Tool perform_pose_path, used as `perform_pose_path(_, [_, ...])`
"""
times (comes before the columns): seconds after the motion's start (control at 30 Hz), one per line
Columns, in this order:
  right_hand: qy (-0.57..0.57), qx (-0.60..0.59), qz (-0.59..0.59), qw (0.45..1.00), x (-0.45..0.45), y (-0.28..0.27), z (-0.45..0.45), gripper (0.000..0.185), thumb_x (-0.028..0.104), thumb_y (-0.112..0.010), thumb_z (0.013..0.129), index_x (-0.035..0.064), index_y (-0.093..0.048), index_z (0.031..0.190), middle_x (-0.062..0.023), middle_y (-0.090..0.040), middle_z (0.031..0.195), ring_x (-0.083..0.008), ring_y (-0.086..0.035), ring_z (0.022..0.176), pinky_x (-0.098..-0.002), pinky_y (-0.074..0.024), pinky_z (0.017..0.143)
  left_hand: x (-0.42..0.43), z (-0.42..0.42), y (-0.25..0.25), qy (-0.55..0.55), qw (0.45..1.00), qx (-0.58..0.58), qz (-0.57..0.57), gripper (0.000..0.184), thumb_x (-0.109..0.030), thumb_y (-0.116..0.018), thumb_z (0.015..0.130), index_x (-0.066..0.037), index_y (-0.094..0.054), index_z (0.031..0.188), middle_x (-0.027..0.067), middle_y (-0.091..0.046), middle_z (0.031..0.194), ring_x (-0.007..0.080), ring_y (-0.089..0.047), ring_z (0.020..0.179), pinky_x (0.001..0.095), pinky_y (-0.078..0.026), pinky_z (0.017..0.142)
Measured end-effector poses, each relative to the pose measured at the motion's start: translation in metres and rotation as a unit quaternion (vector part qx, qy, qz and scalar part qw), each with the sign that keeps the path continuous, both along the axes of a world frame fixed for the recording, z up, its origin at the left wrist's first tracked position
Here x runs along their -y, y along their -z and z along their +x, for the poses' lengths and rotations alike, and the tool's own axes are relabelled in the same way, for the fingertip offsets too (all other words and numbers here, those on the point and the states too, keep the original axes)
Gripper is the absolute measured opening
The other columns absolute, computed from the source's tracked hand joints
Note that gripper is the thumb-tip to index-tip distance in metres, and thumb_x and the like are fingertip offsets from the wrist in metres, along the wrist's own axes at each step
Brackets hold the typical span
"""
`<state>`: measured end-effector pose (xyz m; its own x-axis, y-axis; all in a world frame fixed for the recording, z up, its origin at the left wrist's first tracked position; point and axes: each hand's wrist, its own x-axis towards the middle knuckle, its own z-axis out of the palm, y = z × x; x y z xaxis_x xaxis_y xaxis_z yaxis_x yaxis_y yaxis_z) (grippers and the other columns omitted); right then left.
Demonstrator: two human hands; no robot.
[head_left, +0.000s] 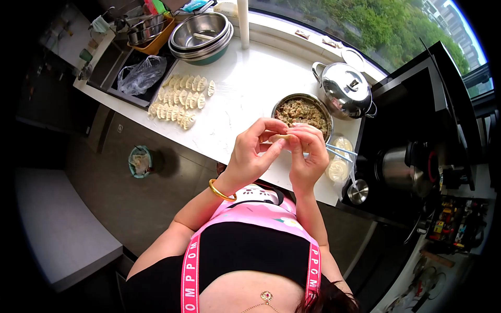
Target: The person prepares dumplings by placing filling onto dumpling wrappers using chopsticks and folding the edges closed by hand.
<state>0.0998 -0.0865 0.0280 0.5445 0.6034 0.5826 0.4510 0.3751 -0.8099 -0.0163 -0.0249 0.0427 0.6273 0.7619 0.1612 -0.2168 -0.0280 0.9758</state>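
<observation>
My left hand [254, 154] and my right hand [308, 156] meet in front of my chest, above the counter's front edge. Between their fingertips they pinch the edge of a pale dumpling [282, 137], partly hidden by the fingers. Just beyond my hands is a steel bowl of minced filling [301, 112]. To the right of my right hand lie pale round dumpling wrappers [339, 169] in clear plastic, with light blue chopsticks [342, 152] beside them. Several folded dumplings [180, 98] stand in rows on the left of the counter.
A lidded steel pot [346, 89] stands behind the bowl, near the window. Stacked steel basins [201, 39] sit at the back left, beside a sink holding a plastic bag [141, 75]. A small steel cup [358, 192] and a dark cooktop [404, 104] are at right.
</observation>
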Motion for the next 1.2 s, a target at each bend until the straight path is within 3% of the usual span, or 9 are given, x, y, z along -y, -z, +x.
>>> perform_pose_path(0.2, [0.022, -0.033, 0.011, 0.999, 0.003, 0.001, -0.006, 0.006, 0.003, -0.067, 0.084, -0.0017, -0.064, 0.085, -0.0119, -0.064, 0.088, -0.0226, -0.063, 0.086, -0.0298, -0.051, 0.074, 0.0, -0.001, -0.004, -0.041, 0.996, -0.052, 0.059, 0.012, 0.001, -0.062, 0.087, 0.004, -0.061, 0.098, 0.0079, -0.064, 0.088, 0.0132, -0.066, 0.078, 0.0252, -0.057, 0.073])
perform_pose_path(0.27, [-0.03, -0.171, -0.012, 0.985, 0.005, -0.002, -0.007, 0.007, 0.003, -0.066, 0.085, -0.0025, -0.064, 0.089, -0.0112, -0.063, 0.094, -0.0192, -0.062, 0.088, -0.0278, -0.0509, 0.073, -0.002, -0.001, -0.005, -0.055, 0.992, -0.062, 0.098, 0.008, 0.0, -0.063, 0.087, 0.004, -0.063, 0.094, 0.0065, -0.064, 0.084, 0.0124, -0.066, 0.075, 0.0242, -0.057, 0.069])
perform_pose_path(0.53, [-0.035, -0.137, -0.039, 0.989, 0.004, -0.002, -0.001, 0.012, -0.002, -0.064, 0.085, -0.0031, -0.062, 0.096, -0.0099, -0.061, 0.099, -0.0171, -0.06, 0.093, -0.0264, -0.0496, 0.078, -0.005, 0.001, -0.006, -0.111, 0.974, -0.061, 0.187, 0.008, 0.004, -0.065, 0.083, 0.002, -0.063, 0.091, 0.0083, -0.063, 0.088, 0.0127, -0.066, 0.075, 0.0222, -0.057, 0.061])
perform_pose_path(0.67, [-0.026, -0.147, -0.022, 0.988, 0.003, -0.001, -0.003, 0.018, -0.005, -0.066, 0.082, -0.0007, -0.062, 0.099, -0.009, -0.059, 0.097, -0.0164, -0.059, 0.091, -0.0265, -0.0501, 0.076, -0.006, 0.0, -0.004, -0.103, 0.977, -0.055, 0.178, 0.008, 0.005, -0.065, 0.082, 0.003, -0.062, 0.09, 0.0086, -0.062, 0.09, 0.0133, -0.067, 0.076, 0.0228, -0.058, 0.061])
perform_pose_path(0.73, [-0.024, -0.143, -0.011, 0.989, 0.003, -0.004, -0.005, 0.019, -0.006, -0.067, 0.08, 0.0, -0.063, 0.097, -0.0084, -0.059, 0.096, -0.0159, -0.059, 0.089, -0.0259, -0.0501, 0.074, -0.006, 0.002, -0.006, -0.135, 0.979, -0.052, 0.146, 0.007, 0.001, -0.067, 0.08, -0.001, -0.064, 0.086, 0.0078, -0.064, 0.083, 0.0154, -0.068, 0.072, 0.0249, -0.057, 0.058])
perform_pose_path(0.9, [-0.054, -0.073, -0.021, 0.996, 0.005, -0.006, -0.003, 0.017, -0.007, -0.073, 0.073, 0.0016, -0.067, 0.085, -0.0066, -0.057, 0.095, -0.0132, -0.06, 0.082, -0.0238, -0.0504, 0.065, -0.009, 0.002, -0.009, -0.145, 0.973, -0.05, 0.171, 0.007, 0.002, -0.067, 0.08, -0.001, -0.064, 0.086, 0.0078, -0.064, 0.083, 0.0156, -0.067, 0.074, 0.0251, -0.057, 0.059])
perform_pose_path(1.03, [-0.068, -0.07, -0.04, 0.994, 0.005, -0.004, 0.0, 0.019, -0.006, -0.074, 0.072, 0.0015, -0.066, 0.088, -0.0057, -0.056, 0.097, -0.0124, -0.059, 0.083, -0.023, -0.0509, 0.064, -0.01, 0.001, -0.011, -0.121, 0.972, -0.027, 0.199, 0.009, 0.004, -0.065, 0.08, 0.0, -0.064, 0.087, 0.0091, -0.064, 0.087, 0.0165, -0.066, 0.079, 0.0255, -0.057, 0.064])
perform_pose_path(1.2, [-0.078, -0.157, -0.048, 0.983, 0.002, -0.019, -0.002, 0.02, -0.005, -0.071, 0.076, 0.0002, -0.066, 0.095, -0.0069, -0.056, 0.097, -0.0129, -0.06, 0.086, -0.0211, -0.0531, 0.066, -0.013, -0.003, -0.01, -0.081, 0.965, -0.044, 0.247, 0.011, 0.006, -0.064, 0.081, 0.001, -0.063, 0.091, 0.0098, -0.063, 0.093, 0.0163, -0.065, 0.084, 0.0255, -0.057, 0.072])
